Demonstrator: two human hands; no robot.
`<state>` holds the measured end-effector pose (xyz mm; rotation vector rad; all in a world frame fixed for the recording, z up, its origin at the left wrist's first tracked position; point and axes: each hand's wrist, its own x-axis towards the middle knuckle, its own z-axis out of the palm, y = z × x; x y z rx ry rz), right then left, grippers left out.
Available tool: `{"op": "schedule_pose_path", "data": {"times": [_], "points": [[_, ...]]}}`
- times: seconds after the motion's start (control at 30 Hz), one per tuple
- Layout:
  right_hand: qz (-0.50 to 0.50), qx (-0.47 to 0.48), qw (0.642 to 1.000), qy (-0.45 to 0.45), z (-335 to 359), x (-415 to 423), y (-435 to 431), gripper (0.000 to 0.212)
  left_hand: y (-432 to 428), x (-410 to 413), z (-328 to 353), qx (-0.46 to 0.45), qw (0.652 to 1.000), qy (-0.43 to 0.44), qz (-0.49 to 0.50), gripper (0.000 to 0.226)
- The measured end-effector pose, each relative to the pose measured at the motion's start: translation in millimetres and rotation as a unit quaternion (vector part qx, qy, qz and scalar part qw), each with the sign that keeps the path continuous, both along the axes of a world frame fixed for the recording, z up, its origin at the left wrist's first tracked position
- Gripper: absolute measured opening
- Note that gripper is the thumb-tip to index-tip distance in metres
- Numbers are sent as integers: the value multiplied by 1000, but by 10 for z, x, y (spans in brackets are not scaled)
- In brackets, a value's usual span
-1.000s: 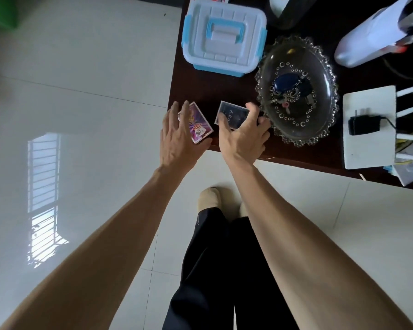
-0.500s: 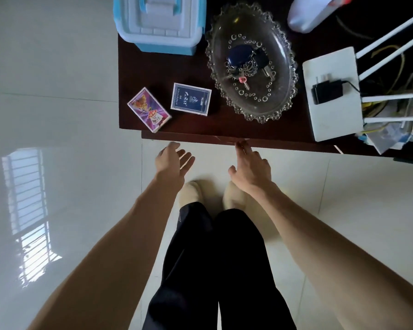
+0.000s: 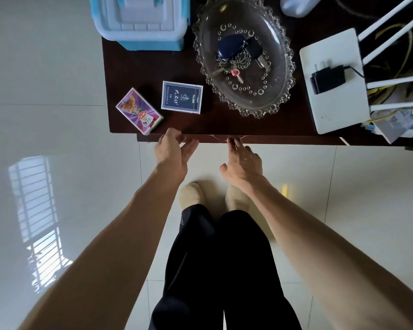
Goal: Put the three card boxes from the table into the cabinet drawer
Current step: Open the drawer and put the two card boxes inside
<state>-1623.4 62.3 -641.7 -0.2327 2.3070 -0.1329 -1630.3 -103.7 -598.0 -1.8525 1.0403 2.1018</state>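
A purple card box (image 3: 139,111) lies at the front left corner of the dark table (image 3: 153,65), slightly over the edge. To its right, flat on the table, is a dark blue card box (image 3: 182,97). No third card box shows. My left hand (image 3: 173,154) is just below the front edge, fingers spread and touching the edge near the purple box, holding nothing. My right hand (image 3: 243,160) reaches up to the thin drawer front (image 3: 272,140) under the tabletop, fingertips against it and empty.
A blue and white lidded plastic box (image 3: 141,22) stands at the back left. Keys sit in a glass dish (image 3: 281,96). A white router (image 3: 332,98) carries a black plug adapter (image 3: 327,78), with cables further right. My legs and feet (image 3: 191,196) are on pale floor tiles below.
One second ago both hands rested on the two card boxes. They let go and dropped below the table, and since half a second ago rose until the fingers touch the front edge.
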Motion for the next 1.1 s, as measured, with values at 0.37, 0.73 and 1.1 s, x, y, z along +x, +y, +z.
{"op": "schedule_pose_path", "data": {"times": [0.37, 0.73, 1.1], "points": [[-18, -19, 999, -28, 55, 297, 17, 77, 88, 93, -30, -62, 991, -112, 32, 30], [-701, -176, 681, -118, 383, 202, 811, 60, 81, 332, -115, -128, 977, -164, -42, 27], [-769, -91, 621, -125, 336, 257, 1227, 38, 97, 646, -210, -124, 972, -185, -76, 18]]}}
